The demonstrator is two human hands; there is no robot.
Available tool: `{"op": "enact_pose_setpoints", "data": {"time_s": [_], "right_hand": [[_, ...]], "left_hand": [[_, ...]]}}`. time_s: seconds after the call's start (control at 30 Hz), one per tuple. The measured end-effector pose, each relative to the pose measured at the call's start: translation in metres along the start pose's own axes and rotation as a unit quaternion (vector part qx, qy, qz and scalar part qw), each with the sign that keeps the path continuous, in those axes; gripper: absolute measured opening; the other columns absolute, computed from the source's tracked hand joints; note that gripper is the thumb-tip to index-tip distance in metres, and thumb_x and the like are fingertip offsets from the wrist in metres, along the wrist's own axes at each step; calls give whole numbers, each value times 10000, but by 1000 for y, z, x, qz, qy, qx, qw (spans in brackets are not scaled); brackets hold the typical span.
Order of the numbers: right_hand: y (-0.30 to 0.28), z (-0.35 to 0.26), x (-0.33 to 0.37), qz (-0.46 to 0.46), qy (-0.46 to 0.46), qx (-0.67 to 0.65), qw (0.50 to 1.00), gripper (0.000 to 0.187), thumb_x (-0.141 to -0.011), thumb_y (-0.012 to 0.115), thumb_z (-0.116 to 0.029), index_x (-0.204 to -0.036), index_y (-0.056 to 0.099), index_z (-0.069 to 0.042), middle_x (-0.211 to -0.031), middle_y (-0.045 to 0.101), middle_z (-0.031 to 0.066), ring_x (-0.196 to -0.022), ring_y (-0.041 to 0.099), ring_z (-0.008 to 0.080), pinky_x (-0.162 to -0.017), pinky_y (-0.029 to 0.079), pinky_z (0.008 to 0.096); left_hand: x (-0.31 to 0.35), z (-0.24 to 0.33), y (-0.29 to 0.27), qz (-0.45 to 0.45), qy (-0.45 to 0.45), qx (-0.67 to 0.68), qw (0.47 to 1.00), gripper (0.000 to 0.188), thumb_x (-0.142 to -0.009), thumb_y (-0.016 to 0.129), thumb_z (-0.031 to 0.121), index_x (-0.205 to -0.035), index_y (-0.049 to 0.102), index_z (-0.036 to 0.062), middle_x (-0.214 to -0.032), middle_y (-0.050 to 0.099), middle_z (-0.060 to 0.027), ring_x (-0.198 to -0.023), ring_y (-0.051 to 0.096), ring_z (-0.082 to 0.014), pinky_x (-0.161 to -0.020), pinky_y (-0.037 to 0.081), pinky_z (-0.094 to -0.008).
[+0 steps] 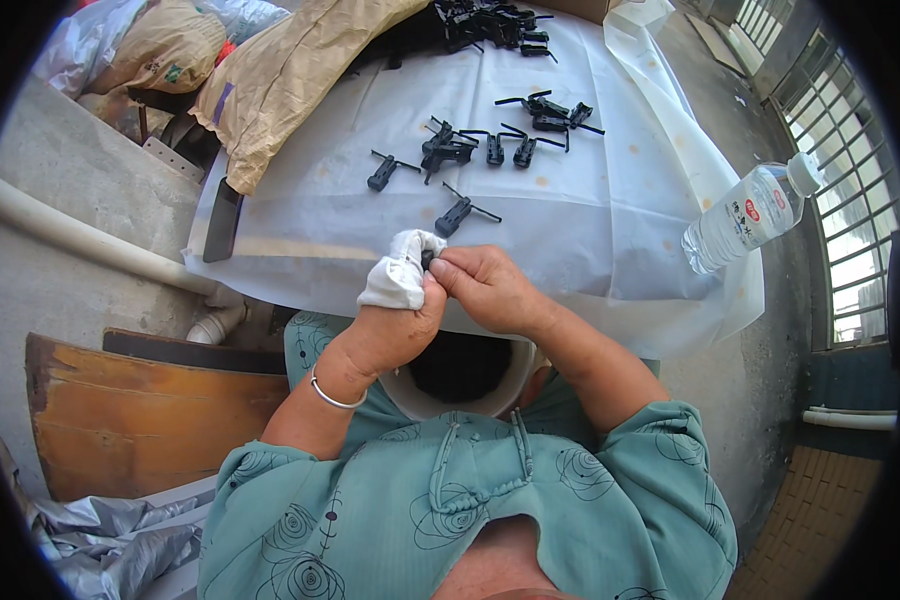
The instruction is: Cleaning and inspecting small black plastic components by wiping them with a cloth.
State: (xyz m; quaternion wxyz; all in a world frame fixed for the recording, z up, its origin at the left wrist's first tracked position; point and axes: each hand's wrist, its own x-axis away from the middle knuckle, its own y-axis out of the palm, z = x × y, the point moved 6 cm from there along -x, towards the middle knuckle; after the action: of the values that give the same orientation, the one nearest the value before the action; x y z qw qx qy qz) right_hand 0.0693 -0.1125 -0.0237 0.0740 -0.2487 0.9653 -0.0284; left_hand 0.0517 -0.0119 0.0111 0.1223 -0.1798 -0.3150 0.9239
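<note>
My left hand [402, 322] has a white cloth [398, 275] over its fingers and is closed around a small black plastic part [428, 259], mostly hidden. The fingertips of my right hand [490, 290] pinch the same part from the other side, and both hands meet at the table's near edge. Just beyond them lies a loose black plastic part with thin arms [454, 215]. A similar black part [382, 172] rests farther left, and a cluster of black parts [445, 150] lies behind. Below my hands, a white bucket [518, 385] with a dark inside stands between my legs.
White plastic sheeting [320, 215] covers the table. A big heap of black parts [490, 25] lies at the far side, beside a brown paper sack [290, 80]. A clear water bottle [750, 215] stands at the right edge. An orange-brown board [150, 420] leans at lower left.
</note>
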Motion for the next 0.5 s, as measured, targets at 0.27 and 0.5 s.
{"op": "enact_pose_setpoints", "data": {"time_s": [0.27, 0.5], "right_hand": [[-59, -15, 0, 186, -41, 446, 875, 240, -832, 565, -211, -711, 539, -4, -610, 535, 139, -559, 523, 292, -536, 415, 372], [-51, -6, 2, 110, 84, 193, 971, 214, -820, 589, -184, -713, 535, -7, -596, 538, 108, -512, 505, 274, -499, 400, 343]], "left_hand": [[1, -7, -19, -65, -33, -101, 992, 390, -831, 597, 236, -1127, 533, -9, -1038, 576, -211, -967, 559, -355, -849, 450, -361], [-14, -33, -1, 113, 42, 111, 986, 416, -810, 630, 75, -1177, 447, 9, -1060, 540, -112, -838, 561, -158, -716, 484, -271]]}}
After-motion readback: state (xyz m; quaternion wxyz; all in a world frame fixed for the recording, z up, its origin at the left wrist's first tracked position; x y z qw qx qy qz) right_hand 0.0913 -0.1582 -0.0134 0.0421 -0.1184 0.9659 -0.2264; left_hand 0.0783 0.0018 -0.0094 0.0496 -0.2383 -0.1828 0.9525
